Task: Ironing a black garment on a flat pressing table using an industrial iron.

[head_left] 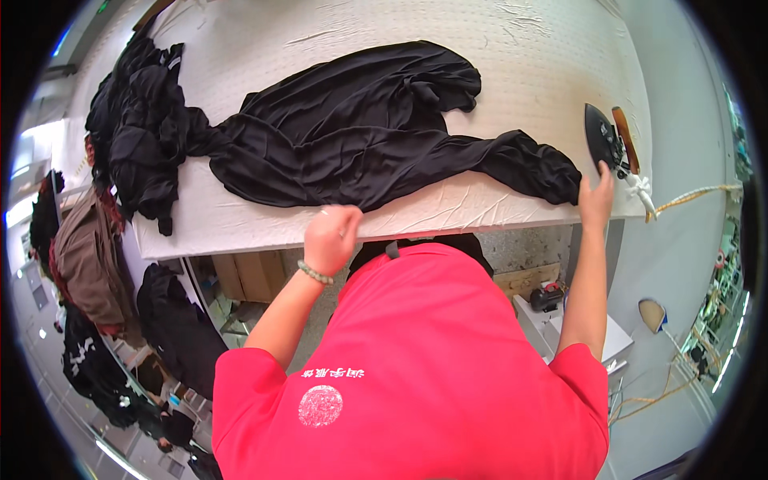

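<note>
A crumpled black garment (344,136) is spread across the white padded table, with one narrow part reaching right. My left hand (330,238) is at the table's near edge, its fingers curled closed at the garment's lower border; the exact grip is partly hidden. At the right, my right hand (596,194) has its fingers apart, beside the end of the narrow black part and just below an iron (602,138). The iron has a dark soleplate and a brown handle, and my right fingertips come close to its rear.
Another black cloth heap (144,120) lies at the table's left end. A cord (696,194) runs right from the iron. Brown and black garments (88,264) hang at the left. Beneath the table (552,32) stand a cardboard box (248,276) and a white unit (604,340).
</note>
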`<state>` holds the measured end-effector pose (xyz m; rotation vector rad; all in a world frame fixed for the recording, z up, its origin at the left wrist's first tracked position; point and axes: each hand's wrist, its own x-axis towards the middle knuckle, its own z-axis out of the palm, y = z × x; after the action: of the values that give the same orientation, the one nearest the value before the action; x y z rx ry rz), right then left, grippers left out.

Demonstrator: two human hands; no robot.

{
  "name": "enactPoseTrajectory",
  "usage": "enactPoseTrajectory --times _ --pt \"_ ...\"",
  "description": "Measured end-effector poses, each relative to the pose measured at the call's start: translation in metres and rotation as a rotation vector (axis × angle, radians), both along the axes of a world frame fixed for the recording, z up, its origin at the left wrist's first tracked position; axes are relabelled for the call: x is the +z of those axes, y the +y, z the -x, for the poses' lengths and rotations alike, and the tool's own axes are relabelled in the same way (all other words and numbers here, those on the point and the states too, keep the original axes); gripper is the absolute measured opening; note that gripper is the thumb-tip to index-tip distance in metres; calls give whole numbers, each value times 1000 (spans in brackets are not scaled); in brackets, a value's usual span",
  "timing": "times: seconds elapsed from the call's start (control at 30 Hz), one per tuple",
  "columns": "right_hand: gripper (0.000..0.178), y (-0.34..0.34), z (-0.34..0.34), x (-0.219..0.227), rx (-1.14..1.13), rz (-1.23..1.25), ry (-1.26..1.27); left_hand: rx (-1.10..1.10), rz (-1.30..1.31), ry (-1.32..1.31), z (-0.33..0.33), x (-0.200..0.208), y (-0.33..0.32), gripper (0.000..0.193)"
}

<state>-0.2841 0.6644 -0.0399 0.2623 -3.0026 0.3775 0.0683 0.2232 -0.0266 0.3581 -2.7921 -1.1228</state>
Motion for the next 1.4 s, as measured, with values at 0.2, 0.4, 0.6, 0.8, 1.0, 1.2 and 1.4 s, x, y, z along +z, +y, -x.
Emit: enactPoseTrajectory --times 0.2,0.4,0.6,0.8,1.0,1.2,1.4 --pt "58 19 113 22 199 -125 383 754 274 42 35 -12 -5 19" --pt "59 15 159 14 71 -316 186 917 115 -444 15 -20 28 29" --pt "54 13 157 31 271 -199 282 987 27 -421 20 -15 54 27" --pt "43 15 74 4 468 3 -165 933 67 -80 -29 7 104 26" --pt "33 17 57 -12 231 19 -652 1033 129 206 -13 -33 65 33" --pt "24 34 58 2 286 123 -706 935 -524 -373 9 -24 11 37" --pt "25 85 70 34 171 301 -247 948 -1103 507 -16 141 -31 39"
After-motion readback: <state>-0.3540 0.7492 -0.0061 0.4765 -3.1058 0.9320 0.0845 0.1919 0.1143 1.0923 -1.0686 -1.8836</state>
